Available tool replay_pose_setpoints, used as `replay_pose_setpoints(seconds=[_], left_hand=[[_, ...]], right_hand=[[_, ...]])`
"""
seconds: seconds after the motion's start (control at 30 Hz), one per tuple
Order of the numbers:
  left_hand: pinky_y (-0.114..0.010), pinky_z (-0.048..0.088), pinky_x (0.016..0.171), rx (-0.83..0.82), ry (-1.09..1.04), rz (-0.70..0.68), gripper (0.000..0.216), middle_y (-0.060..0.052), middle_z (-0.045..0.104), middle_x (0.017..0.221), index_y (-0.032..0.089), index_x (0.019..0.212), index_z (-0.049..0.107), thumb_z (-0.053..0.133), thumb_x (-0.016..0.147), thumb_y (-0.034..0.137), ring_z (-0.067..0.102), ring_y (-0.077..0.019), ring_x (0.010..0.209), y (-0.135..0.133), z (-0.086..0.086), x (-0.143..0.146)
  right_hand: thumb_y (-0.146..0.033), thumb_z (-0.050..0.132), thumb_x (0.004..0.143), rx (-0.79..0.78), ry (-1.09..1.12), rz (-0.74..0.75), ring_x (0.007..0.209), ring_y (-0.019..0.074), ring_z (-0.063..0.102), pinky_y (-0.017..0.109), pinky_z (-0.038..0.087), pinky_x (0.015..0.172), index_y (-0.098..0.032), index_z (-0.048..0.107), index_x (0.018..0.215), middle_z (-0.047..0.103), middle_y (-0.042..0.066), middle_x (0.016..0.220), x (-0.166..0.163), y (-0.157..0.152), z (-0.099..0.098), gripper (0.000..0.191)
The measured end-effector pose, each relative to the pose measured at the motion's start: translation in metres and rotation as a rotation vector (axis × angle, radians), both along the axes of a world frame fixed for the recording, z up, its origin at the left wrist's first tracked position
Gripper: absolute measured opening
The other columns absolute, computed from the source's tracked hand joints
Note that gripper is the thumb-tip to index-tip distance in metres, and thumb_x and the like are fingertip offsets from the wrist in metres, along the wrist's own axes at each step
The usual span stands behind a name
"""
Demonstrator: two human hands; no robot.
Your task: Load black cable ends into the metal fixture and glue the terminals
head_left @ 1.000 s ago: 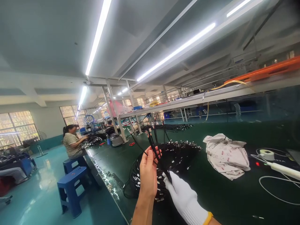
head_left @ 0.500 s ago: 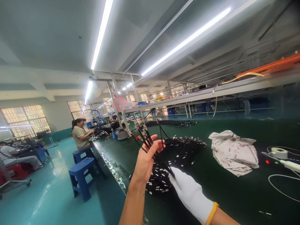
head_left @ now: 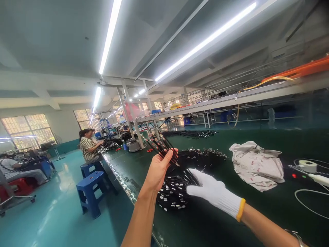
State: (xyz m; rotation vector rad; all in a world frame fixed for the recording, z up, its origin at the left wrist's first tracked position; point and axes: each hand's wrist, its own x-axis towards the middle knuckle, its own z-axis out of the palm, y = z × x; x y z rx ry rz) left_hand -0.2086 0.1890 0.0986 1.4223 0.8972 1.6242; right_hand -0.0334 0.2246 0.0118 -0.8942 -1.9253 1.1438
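My bare left hand (head_left: pixel 158 168) is raised over the near edge of the green bench (head_left: pixel 257 212), fingers curled round a bunch of thin black cables (head_left: pixel 160 144) whose metal-tipped ends fan up and to the left. My right hand (head_left: pixel 210 190), in a white knit glove with a yellow cuff, pinches the same cables lower down, just right of the left hand. Below both hands lies a large coiled pile of black cables with silver ends (head_left: pixel 185 171).
A crumpled white cloth (head_left: pixel 257 164) lies to the right, with a white tool and cord (head_left: pixel 308 171) at the far right. Blue stools (head_left: pixel 91 188) stand along the aisle on the left. A seated person (head_left: pixel 88 149) works farther down the bench. A shelf (head_left: pixel 231 99) runs overhead.
My left hand has closed round the cable ends and tilted them leftward. My gloved right hand has slid up and to the right along the bunch.
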Motion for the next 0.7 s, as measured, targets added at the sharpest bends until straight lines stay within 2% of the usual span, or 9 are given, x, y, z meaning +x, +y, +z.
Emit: replay_pose_setpoints(seconds=[0.07,0.17,0.23,0.33,0.47,0.57,0.7], left_hand=[[-0.027,0.049,0.080,0.011,0.014,0.013,0.046,-0.005,0.071,0.092,0.018,0.102,0.078,0.083,0.073,0.053,0.061,-0.0158,0.086,0.001,-0.001,0.002],[-0.026,0.049,0.077,0.026,0.042,0.081,0.047,-0.005,0.071,0.090,0.017,0.101,0.078,0.086,0.069,0.052,0.062,-0.0153,0.083,0.002,-0.001,0.002],[-0.026,0.049,0.077,0.037,0.038,0.126,0.047,-0.005,0.071,0.087,0.016,0.097,0.078,0.088,0.066,0.051,0.062,-0.0151,0.081,0.002,-0.001,0.001],[-0.028,0.050,0.078,0.055,0.019,0.156,0.049,-0.005,0.071,0.084,0.014,0.098,0.077,0.085,0.069,0.054,0.062,-0.0148,0.078,0.001,0.001,0.002],[-0.032,0.052,0.081,0.062,-0.048,0.076,0.050,-0.007,0.072,0.088,0.012,0.105,0.074,0.078,0.078,0.054,0.064,-0.0163,0.079,0.000,0.005,0.010],[-0.035,0.055,0.083,0.075,-0.100,0.019,0.039,-0.009,0.071,0.092,0.012,0.106,0.074,0.075,0.085,0.045,0.065,-0.0183,0.084,-0.001,0.010,0.017],[-0.039,0.055,0.090,0.072,-0.211,0.058,0.018,-0.010,0.070,0.101,0.013,0.104,0.073,0.065,0.094,0.025,0.065,-0.0199,0.094,-0.003,0.020,0.024]], right_hand=[[-0.041,0.067,0.077,-0.044,0.082,0.007,0.112,0.0283,0.064,0.043,0.045,0.103,-0.025,0.069,0.109,0.073,0.002,0.114,-0.005,-0.001,-0.005,0.035],[-0.044,0.072,0.073,-0.178,0.205,-0.042,0.117,0.0265,0.062,0.039,0.044,0.107,-0.025,0.067,0.117,0.071,0.001,0.122,-0.010,0.004,-0.017,0.047],[-0.044,0.072,0.073,-0.206,0.217,-0.068,0.120,0.0253,0.061,0.038,0.042,0.109,-0.026,0.067,0.119,0.069,0.001,0.126,-0.011,0.006,-0.021,0.050],[-0.044,0.069,0.077,-0.147,0.129,-0.089,0.117,0.0256,0.062,0.041,0.041,0.109,-0.029,0.069,0.117,0.070,0.000,0.123,-0.010,0.003,-0.020,0.043],[-0.042,0.067,0.080,-0.045,0.034,-0.080,0.110,0.0274,0.064,0.043,0.044,0.104,-0.029,0.071,0.112,0.073,0.000,0.116,-0.009,-0.001,-0.013,0.035],[-0.042,0.064,0.082,0.006,0.021,-0.025,0.102,0.0265,0.066,0.040,0.048,0.097,-0.026,0.072,0.107,0.075,0.001,0.107,-0.010,-0.001,-0.011,0.031],[-0.043,0.063,0.083,0.021,0.022,0.031,0.099,0.0251,0.066,0.037,0.049,0.093,-0.024,0.072,0.106,0.075,0.001,0.104,-0.010,-0.005,-0.008,0.032]])
